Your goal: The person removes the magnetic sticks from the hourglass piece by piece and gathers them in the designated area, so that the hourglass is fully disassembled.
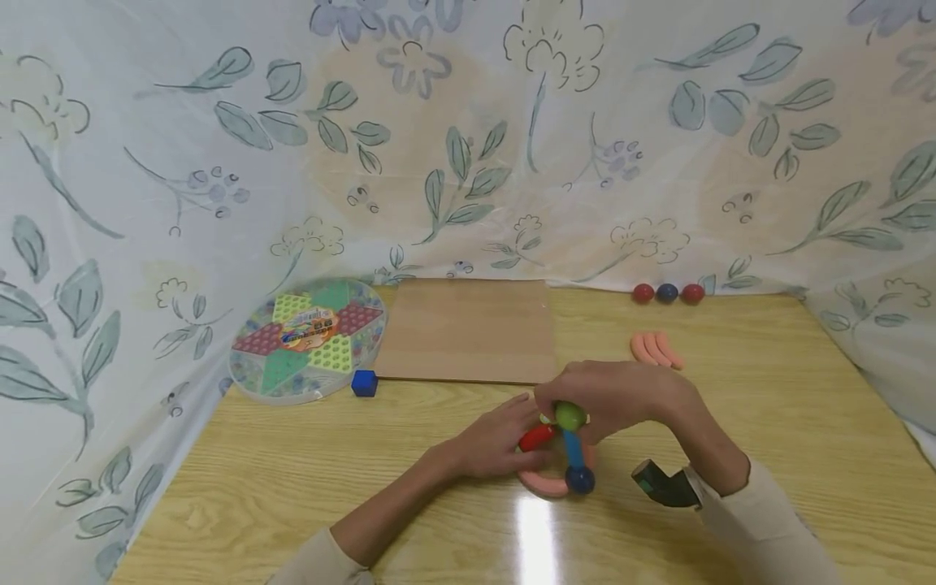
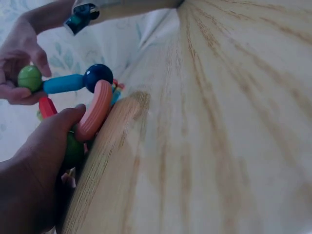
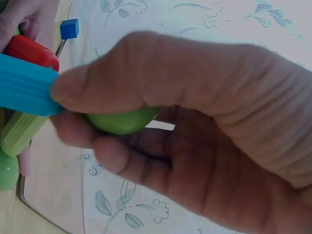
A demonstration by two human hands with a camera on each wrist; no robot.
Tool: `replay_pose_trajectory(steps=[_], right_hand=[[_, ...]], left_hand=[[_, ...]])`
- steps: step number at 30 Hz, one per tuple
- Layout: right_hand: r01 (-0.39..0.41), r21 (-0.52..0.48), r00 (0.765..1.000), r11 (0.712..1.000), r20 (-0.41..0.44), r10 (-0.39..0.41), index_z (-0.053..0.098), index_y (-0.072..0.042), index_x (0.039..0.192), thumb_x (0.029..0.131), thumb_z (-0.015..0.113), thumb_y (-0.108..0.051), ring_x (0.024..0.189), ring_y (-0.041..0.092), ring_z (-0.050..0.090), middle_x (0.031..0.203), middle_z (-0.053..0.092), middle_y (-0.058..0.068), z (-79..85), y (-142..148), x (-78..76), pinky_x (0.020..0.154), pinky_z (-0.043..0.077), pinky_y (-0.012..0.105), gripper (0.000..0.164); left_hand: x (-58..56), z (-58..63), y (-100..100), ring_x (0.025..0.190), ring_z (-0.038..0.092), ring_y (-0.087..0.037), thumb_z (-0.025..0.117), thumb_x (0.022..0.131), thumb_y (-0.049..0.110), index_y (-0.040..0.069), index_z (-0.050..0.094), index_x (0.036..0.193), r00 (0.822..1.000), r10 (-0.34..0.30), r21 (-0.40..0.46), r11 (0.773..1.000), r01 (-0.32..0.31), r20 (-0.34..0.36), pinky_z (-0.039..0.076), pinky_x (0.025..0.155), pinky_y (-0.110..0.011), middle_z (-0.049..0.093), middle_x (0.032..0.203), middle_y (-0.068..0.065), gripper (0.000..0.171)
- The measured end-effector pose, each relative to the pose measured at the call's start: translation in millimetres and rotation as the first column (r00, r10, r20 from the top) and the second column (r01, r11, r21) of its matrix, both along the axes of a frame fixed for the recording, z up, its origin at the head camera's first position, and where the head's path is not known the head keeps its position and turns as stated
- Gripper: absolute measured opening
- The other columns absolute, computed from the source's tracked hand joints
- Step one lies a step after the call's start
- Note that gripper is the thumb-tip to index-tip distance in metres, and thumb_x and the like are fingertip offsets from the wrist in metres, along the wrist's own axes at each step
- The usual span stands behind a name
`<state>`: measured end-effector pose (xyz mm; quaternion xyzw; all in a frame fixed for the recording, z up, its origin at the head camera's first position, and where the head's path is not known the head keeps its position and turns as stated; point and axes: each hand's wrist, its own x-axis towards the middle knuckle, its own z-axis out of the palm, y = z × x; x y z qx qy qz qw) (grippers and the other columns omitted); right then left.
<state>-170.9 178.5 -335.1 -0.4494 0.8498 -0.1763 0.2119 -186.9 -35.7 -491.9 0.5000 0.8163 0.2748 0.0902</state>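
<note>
My right hand (image 1: 614,398) pinches a light green ball (image 1: 570,416) at the top of a toy frame of magnetic sticks and balls. A blue stick (image 1: 574,448) slopes from that ball to a dark blue ball (image 1: 580,479) at the base. Also meeting near the top are a red stick (image 1: 537,437) and a light green stick (image 3: 22,131). Pink curved sticks (image 1: 543,484) form the lower ring. My left hand (image 1: 493,443) holds the frame's left side low down, its thumb by a pink curve and a green ball (image 2: 73,151); its other fingers are partly hidden.
A round Chinese checkers set (image 1: 307,357) lies at the back left, beside a flat brown board (image 1: 468,329). Close to the board's corner is a blue cube (image 1: 364,383). Two red balls (image 1: 643,293) flank a blue ball (image 1: 666,293) behind three pink curved sticks (image 1: 656,349).
</note>
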Motion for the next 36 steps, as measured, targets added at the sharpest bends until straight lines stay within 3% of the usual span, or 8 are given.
replay_pose_trajectory(steps=[8,15,19,29,36], right_hand=[[0.039,0.098,0.997,0.994,0.063,-0.045,0.065,-0.019,0.088,0.077,0.083,0.003,0.064,-0.003,0.046,0.068,0.051,-0.017,3.9,1.1,3.3,0.062,0.042,0.017,0.031],[0.018,0.132,0.997,0.991,0.076,-0.029,0.066,-0.023,0.09,0.077,0.094,-0.015,0.07,-0.003,0.048,0.072,0.052,-0.018,5.0,1.5,5.6,0.065,0.043,0.017,0.031],[0.039,0.111,0.997,0.993,0.065,-0.047,0.066,-0.021,0.095,0.083,0.087,-0.009,0.074,-0.001,0.049,0.077,0.054,-0.017,7.5,5.1,6.4,0.069,0.045,0.018,0.027],[0.12,0.027,0.985,0.992,-0.127,-0.116,0.068,-0.023,0.113,0.093,0.08,-0.021,0.092,-0.001,0.059,0.103,0.067,-0.017,19.1,34.3,-1.2,0.084,0.057,0.027,0.023],[0.288,0.013,0.931,0.958,-0.24,-0.277,0.071,-0.024,0.117,0.092,0.081,-0.021,0.098,0.005,0.058,0.11,0.064,-0.012,24.2,66.5,-20.9,0.086,0.057,0.026,0.027]], left_hand=[[0.6,-2.1,-0.3,0.16,0.029,-0.01,0.049,0.105,0.047,0.027,0.035,0.163,0.999,-0.009,-0.008,1.0,0.009,-0.038,0.021,0.133,-0.051,0.027,0.173,0.01,0.063],[0.1,-2.6,0.3,0.16,0.031,-0.012,0.05,0.104,0.041,0.023,0.038,0.161,0.997,-0.008,-0.015,1.0,0.007,-0.08,0.023,0.133,-0.047,0.033,0.172,0.005,0.061],[0.1,-2.7,0.4,0.161,0.03,-0.013,0.051,0.105,0.041,0.022,0.039,0.161,0.996,-0.003,-0.028,1.0,0.001,-0.087,0.022,0.134,-0.047,0.034,0.171,0.003,0.061],[3.7,-3.2,2.0,0.162,0.027,-0.017,0.049,0.105,0.046,0.019,0.041,0.161,0.999,0.012,-0.055,0.998,-0.014,-0.031,0.016,0.135,-0.04,0.034,0.172,0.001,0.063],[2.9,-3.5,0.9,0.162,0.027,-0.015,0.05,0.105,0.046,0.018,0.039,0.162,0.997,0.02,-0.075,0.997,-0.026,-0.08,0.017,0.135,-0.039,0.034,0.172,0.001,0.064]])
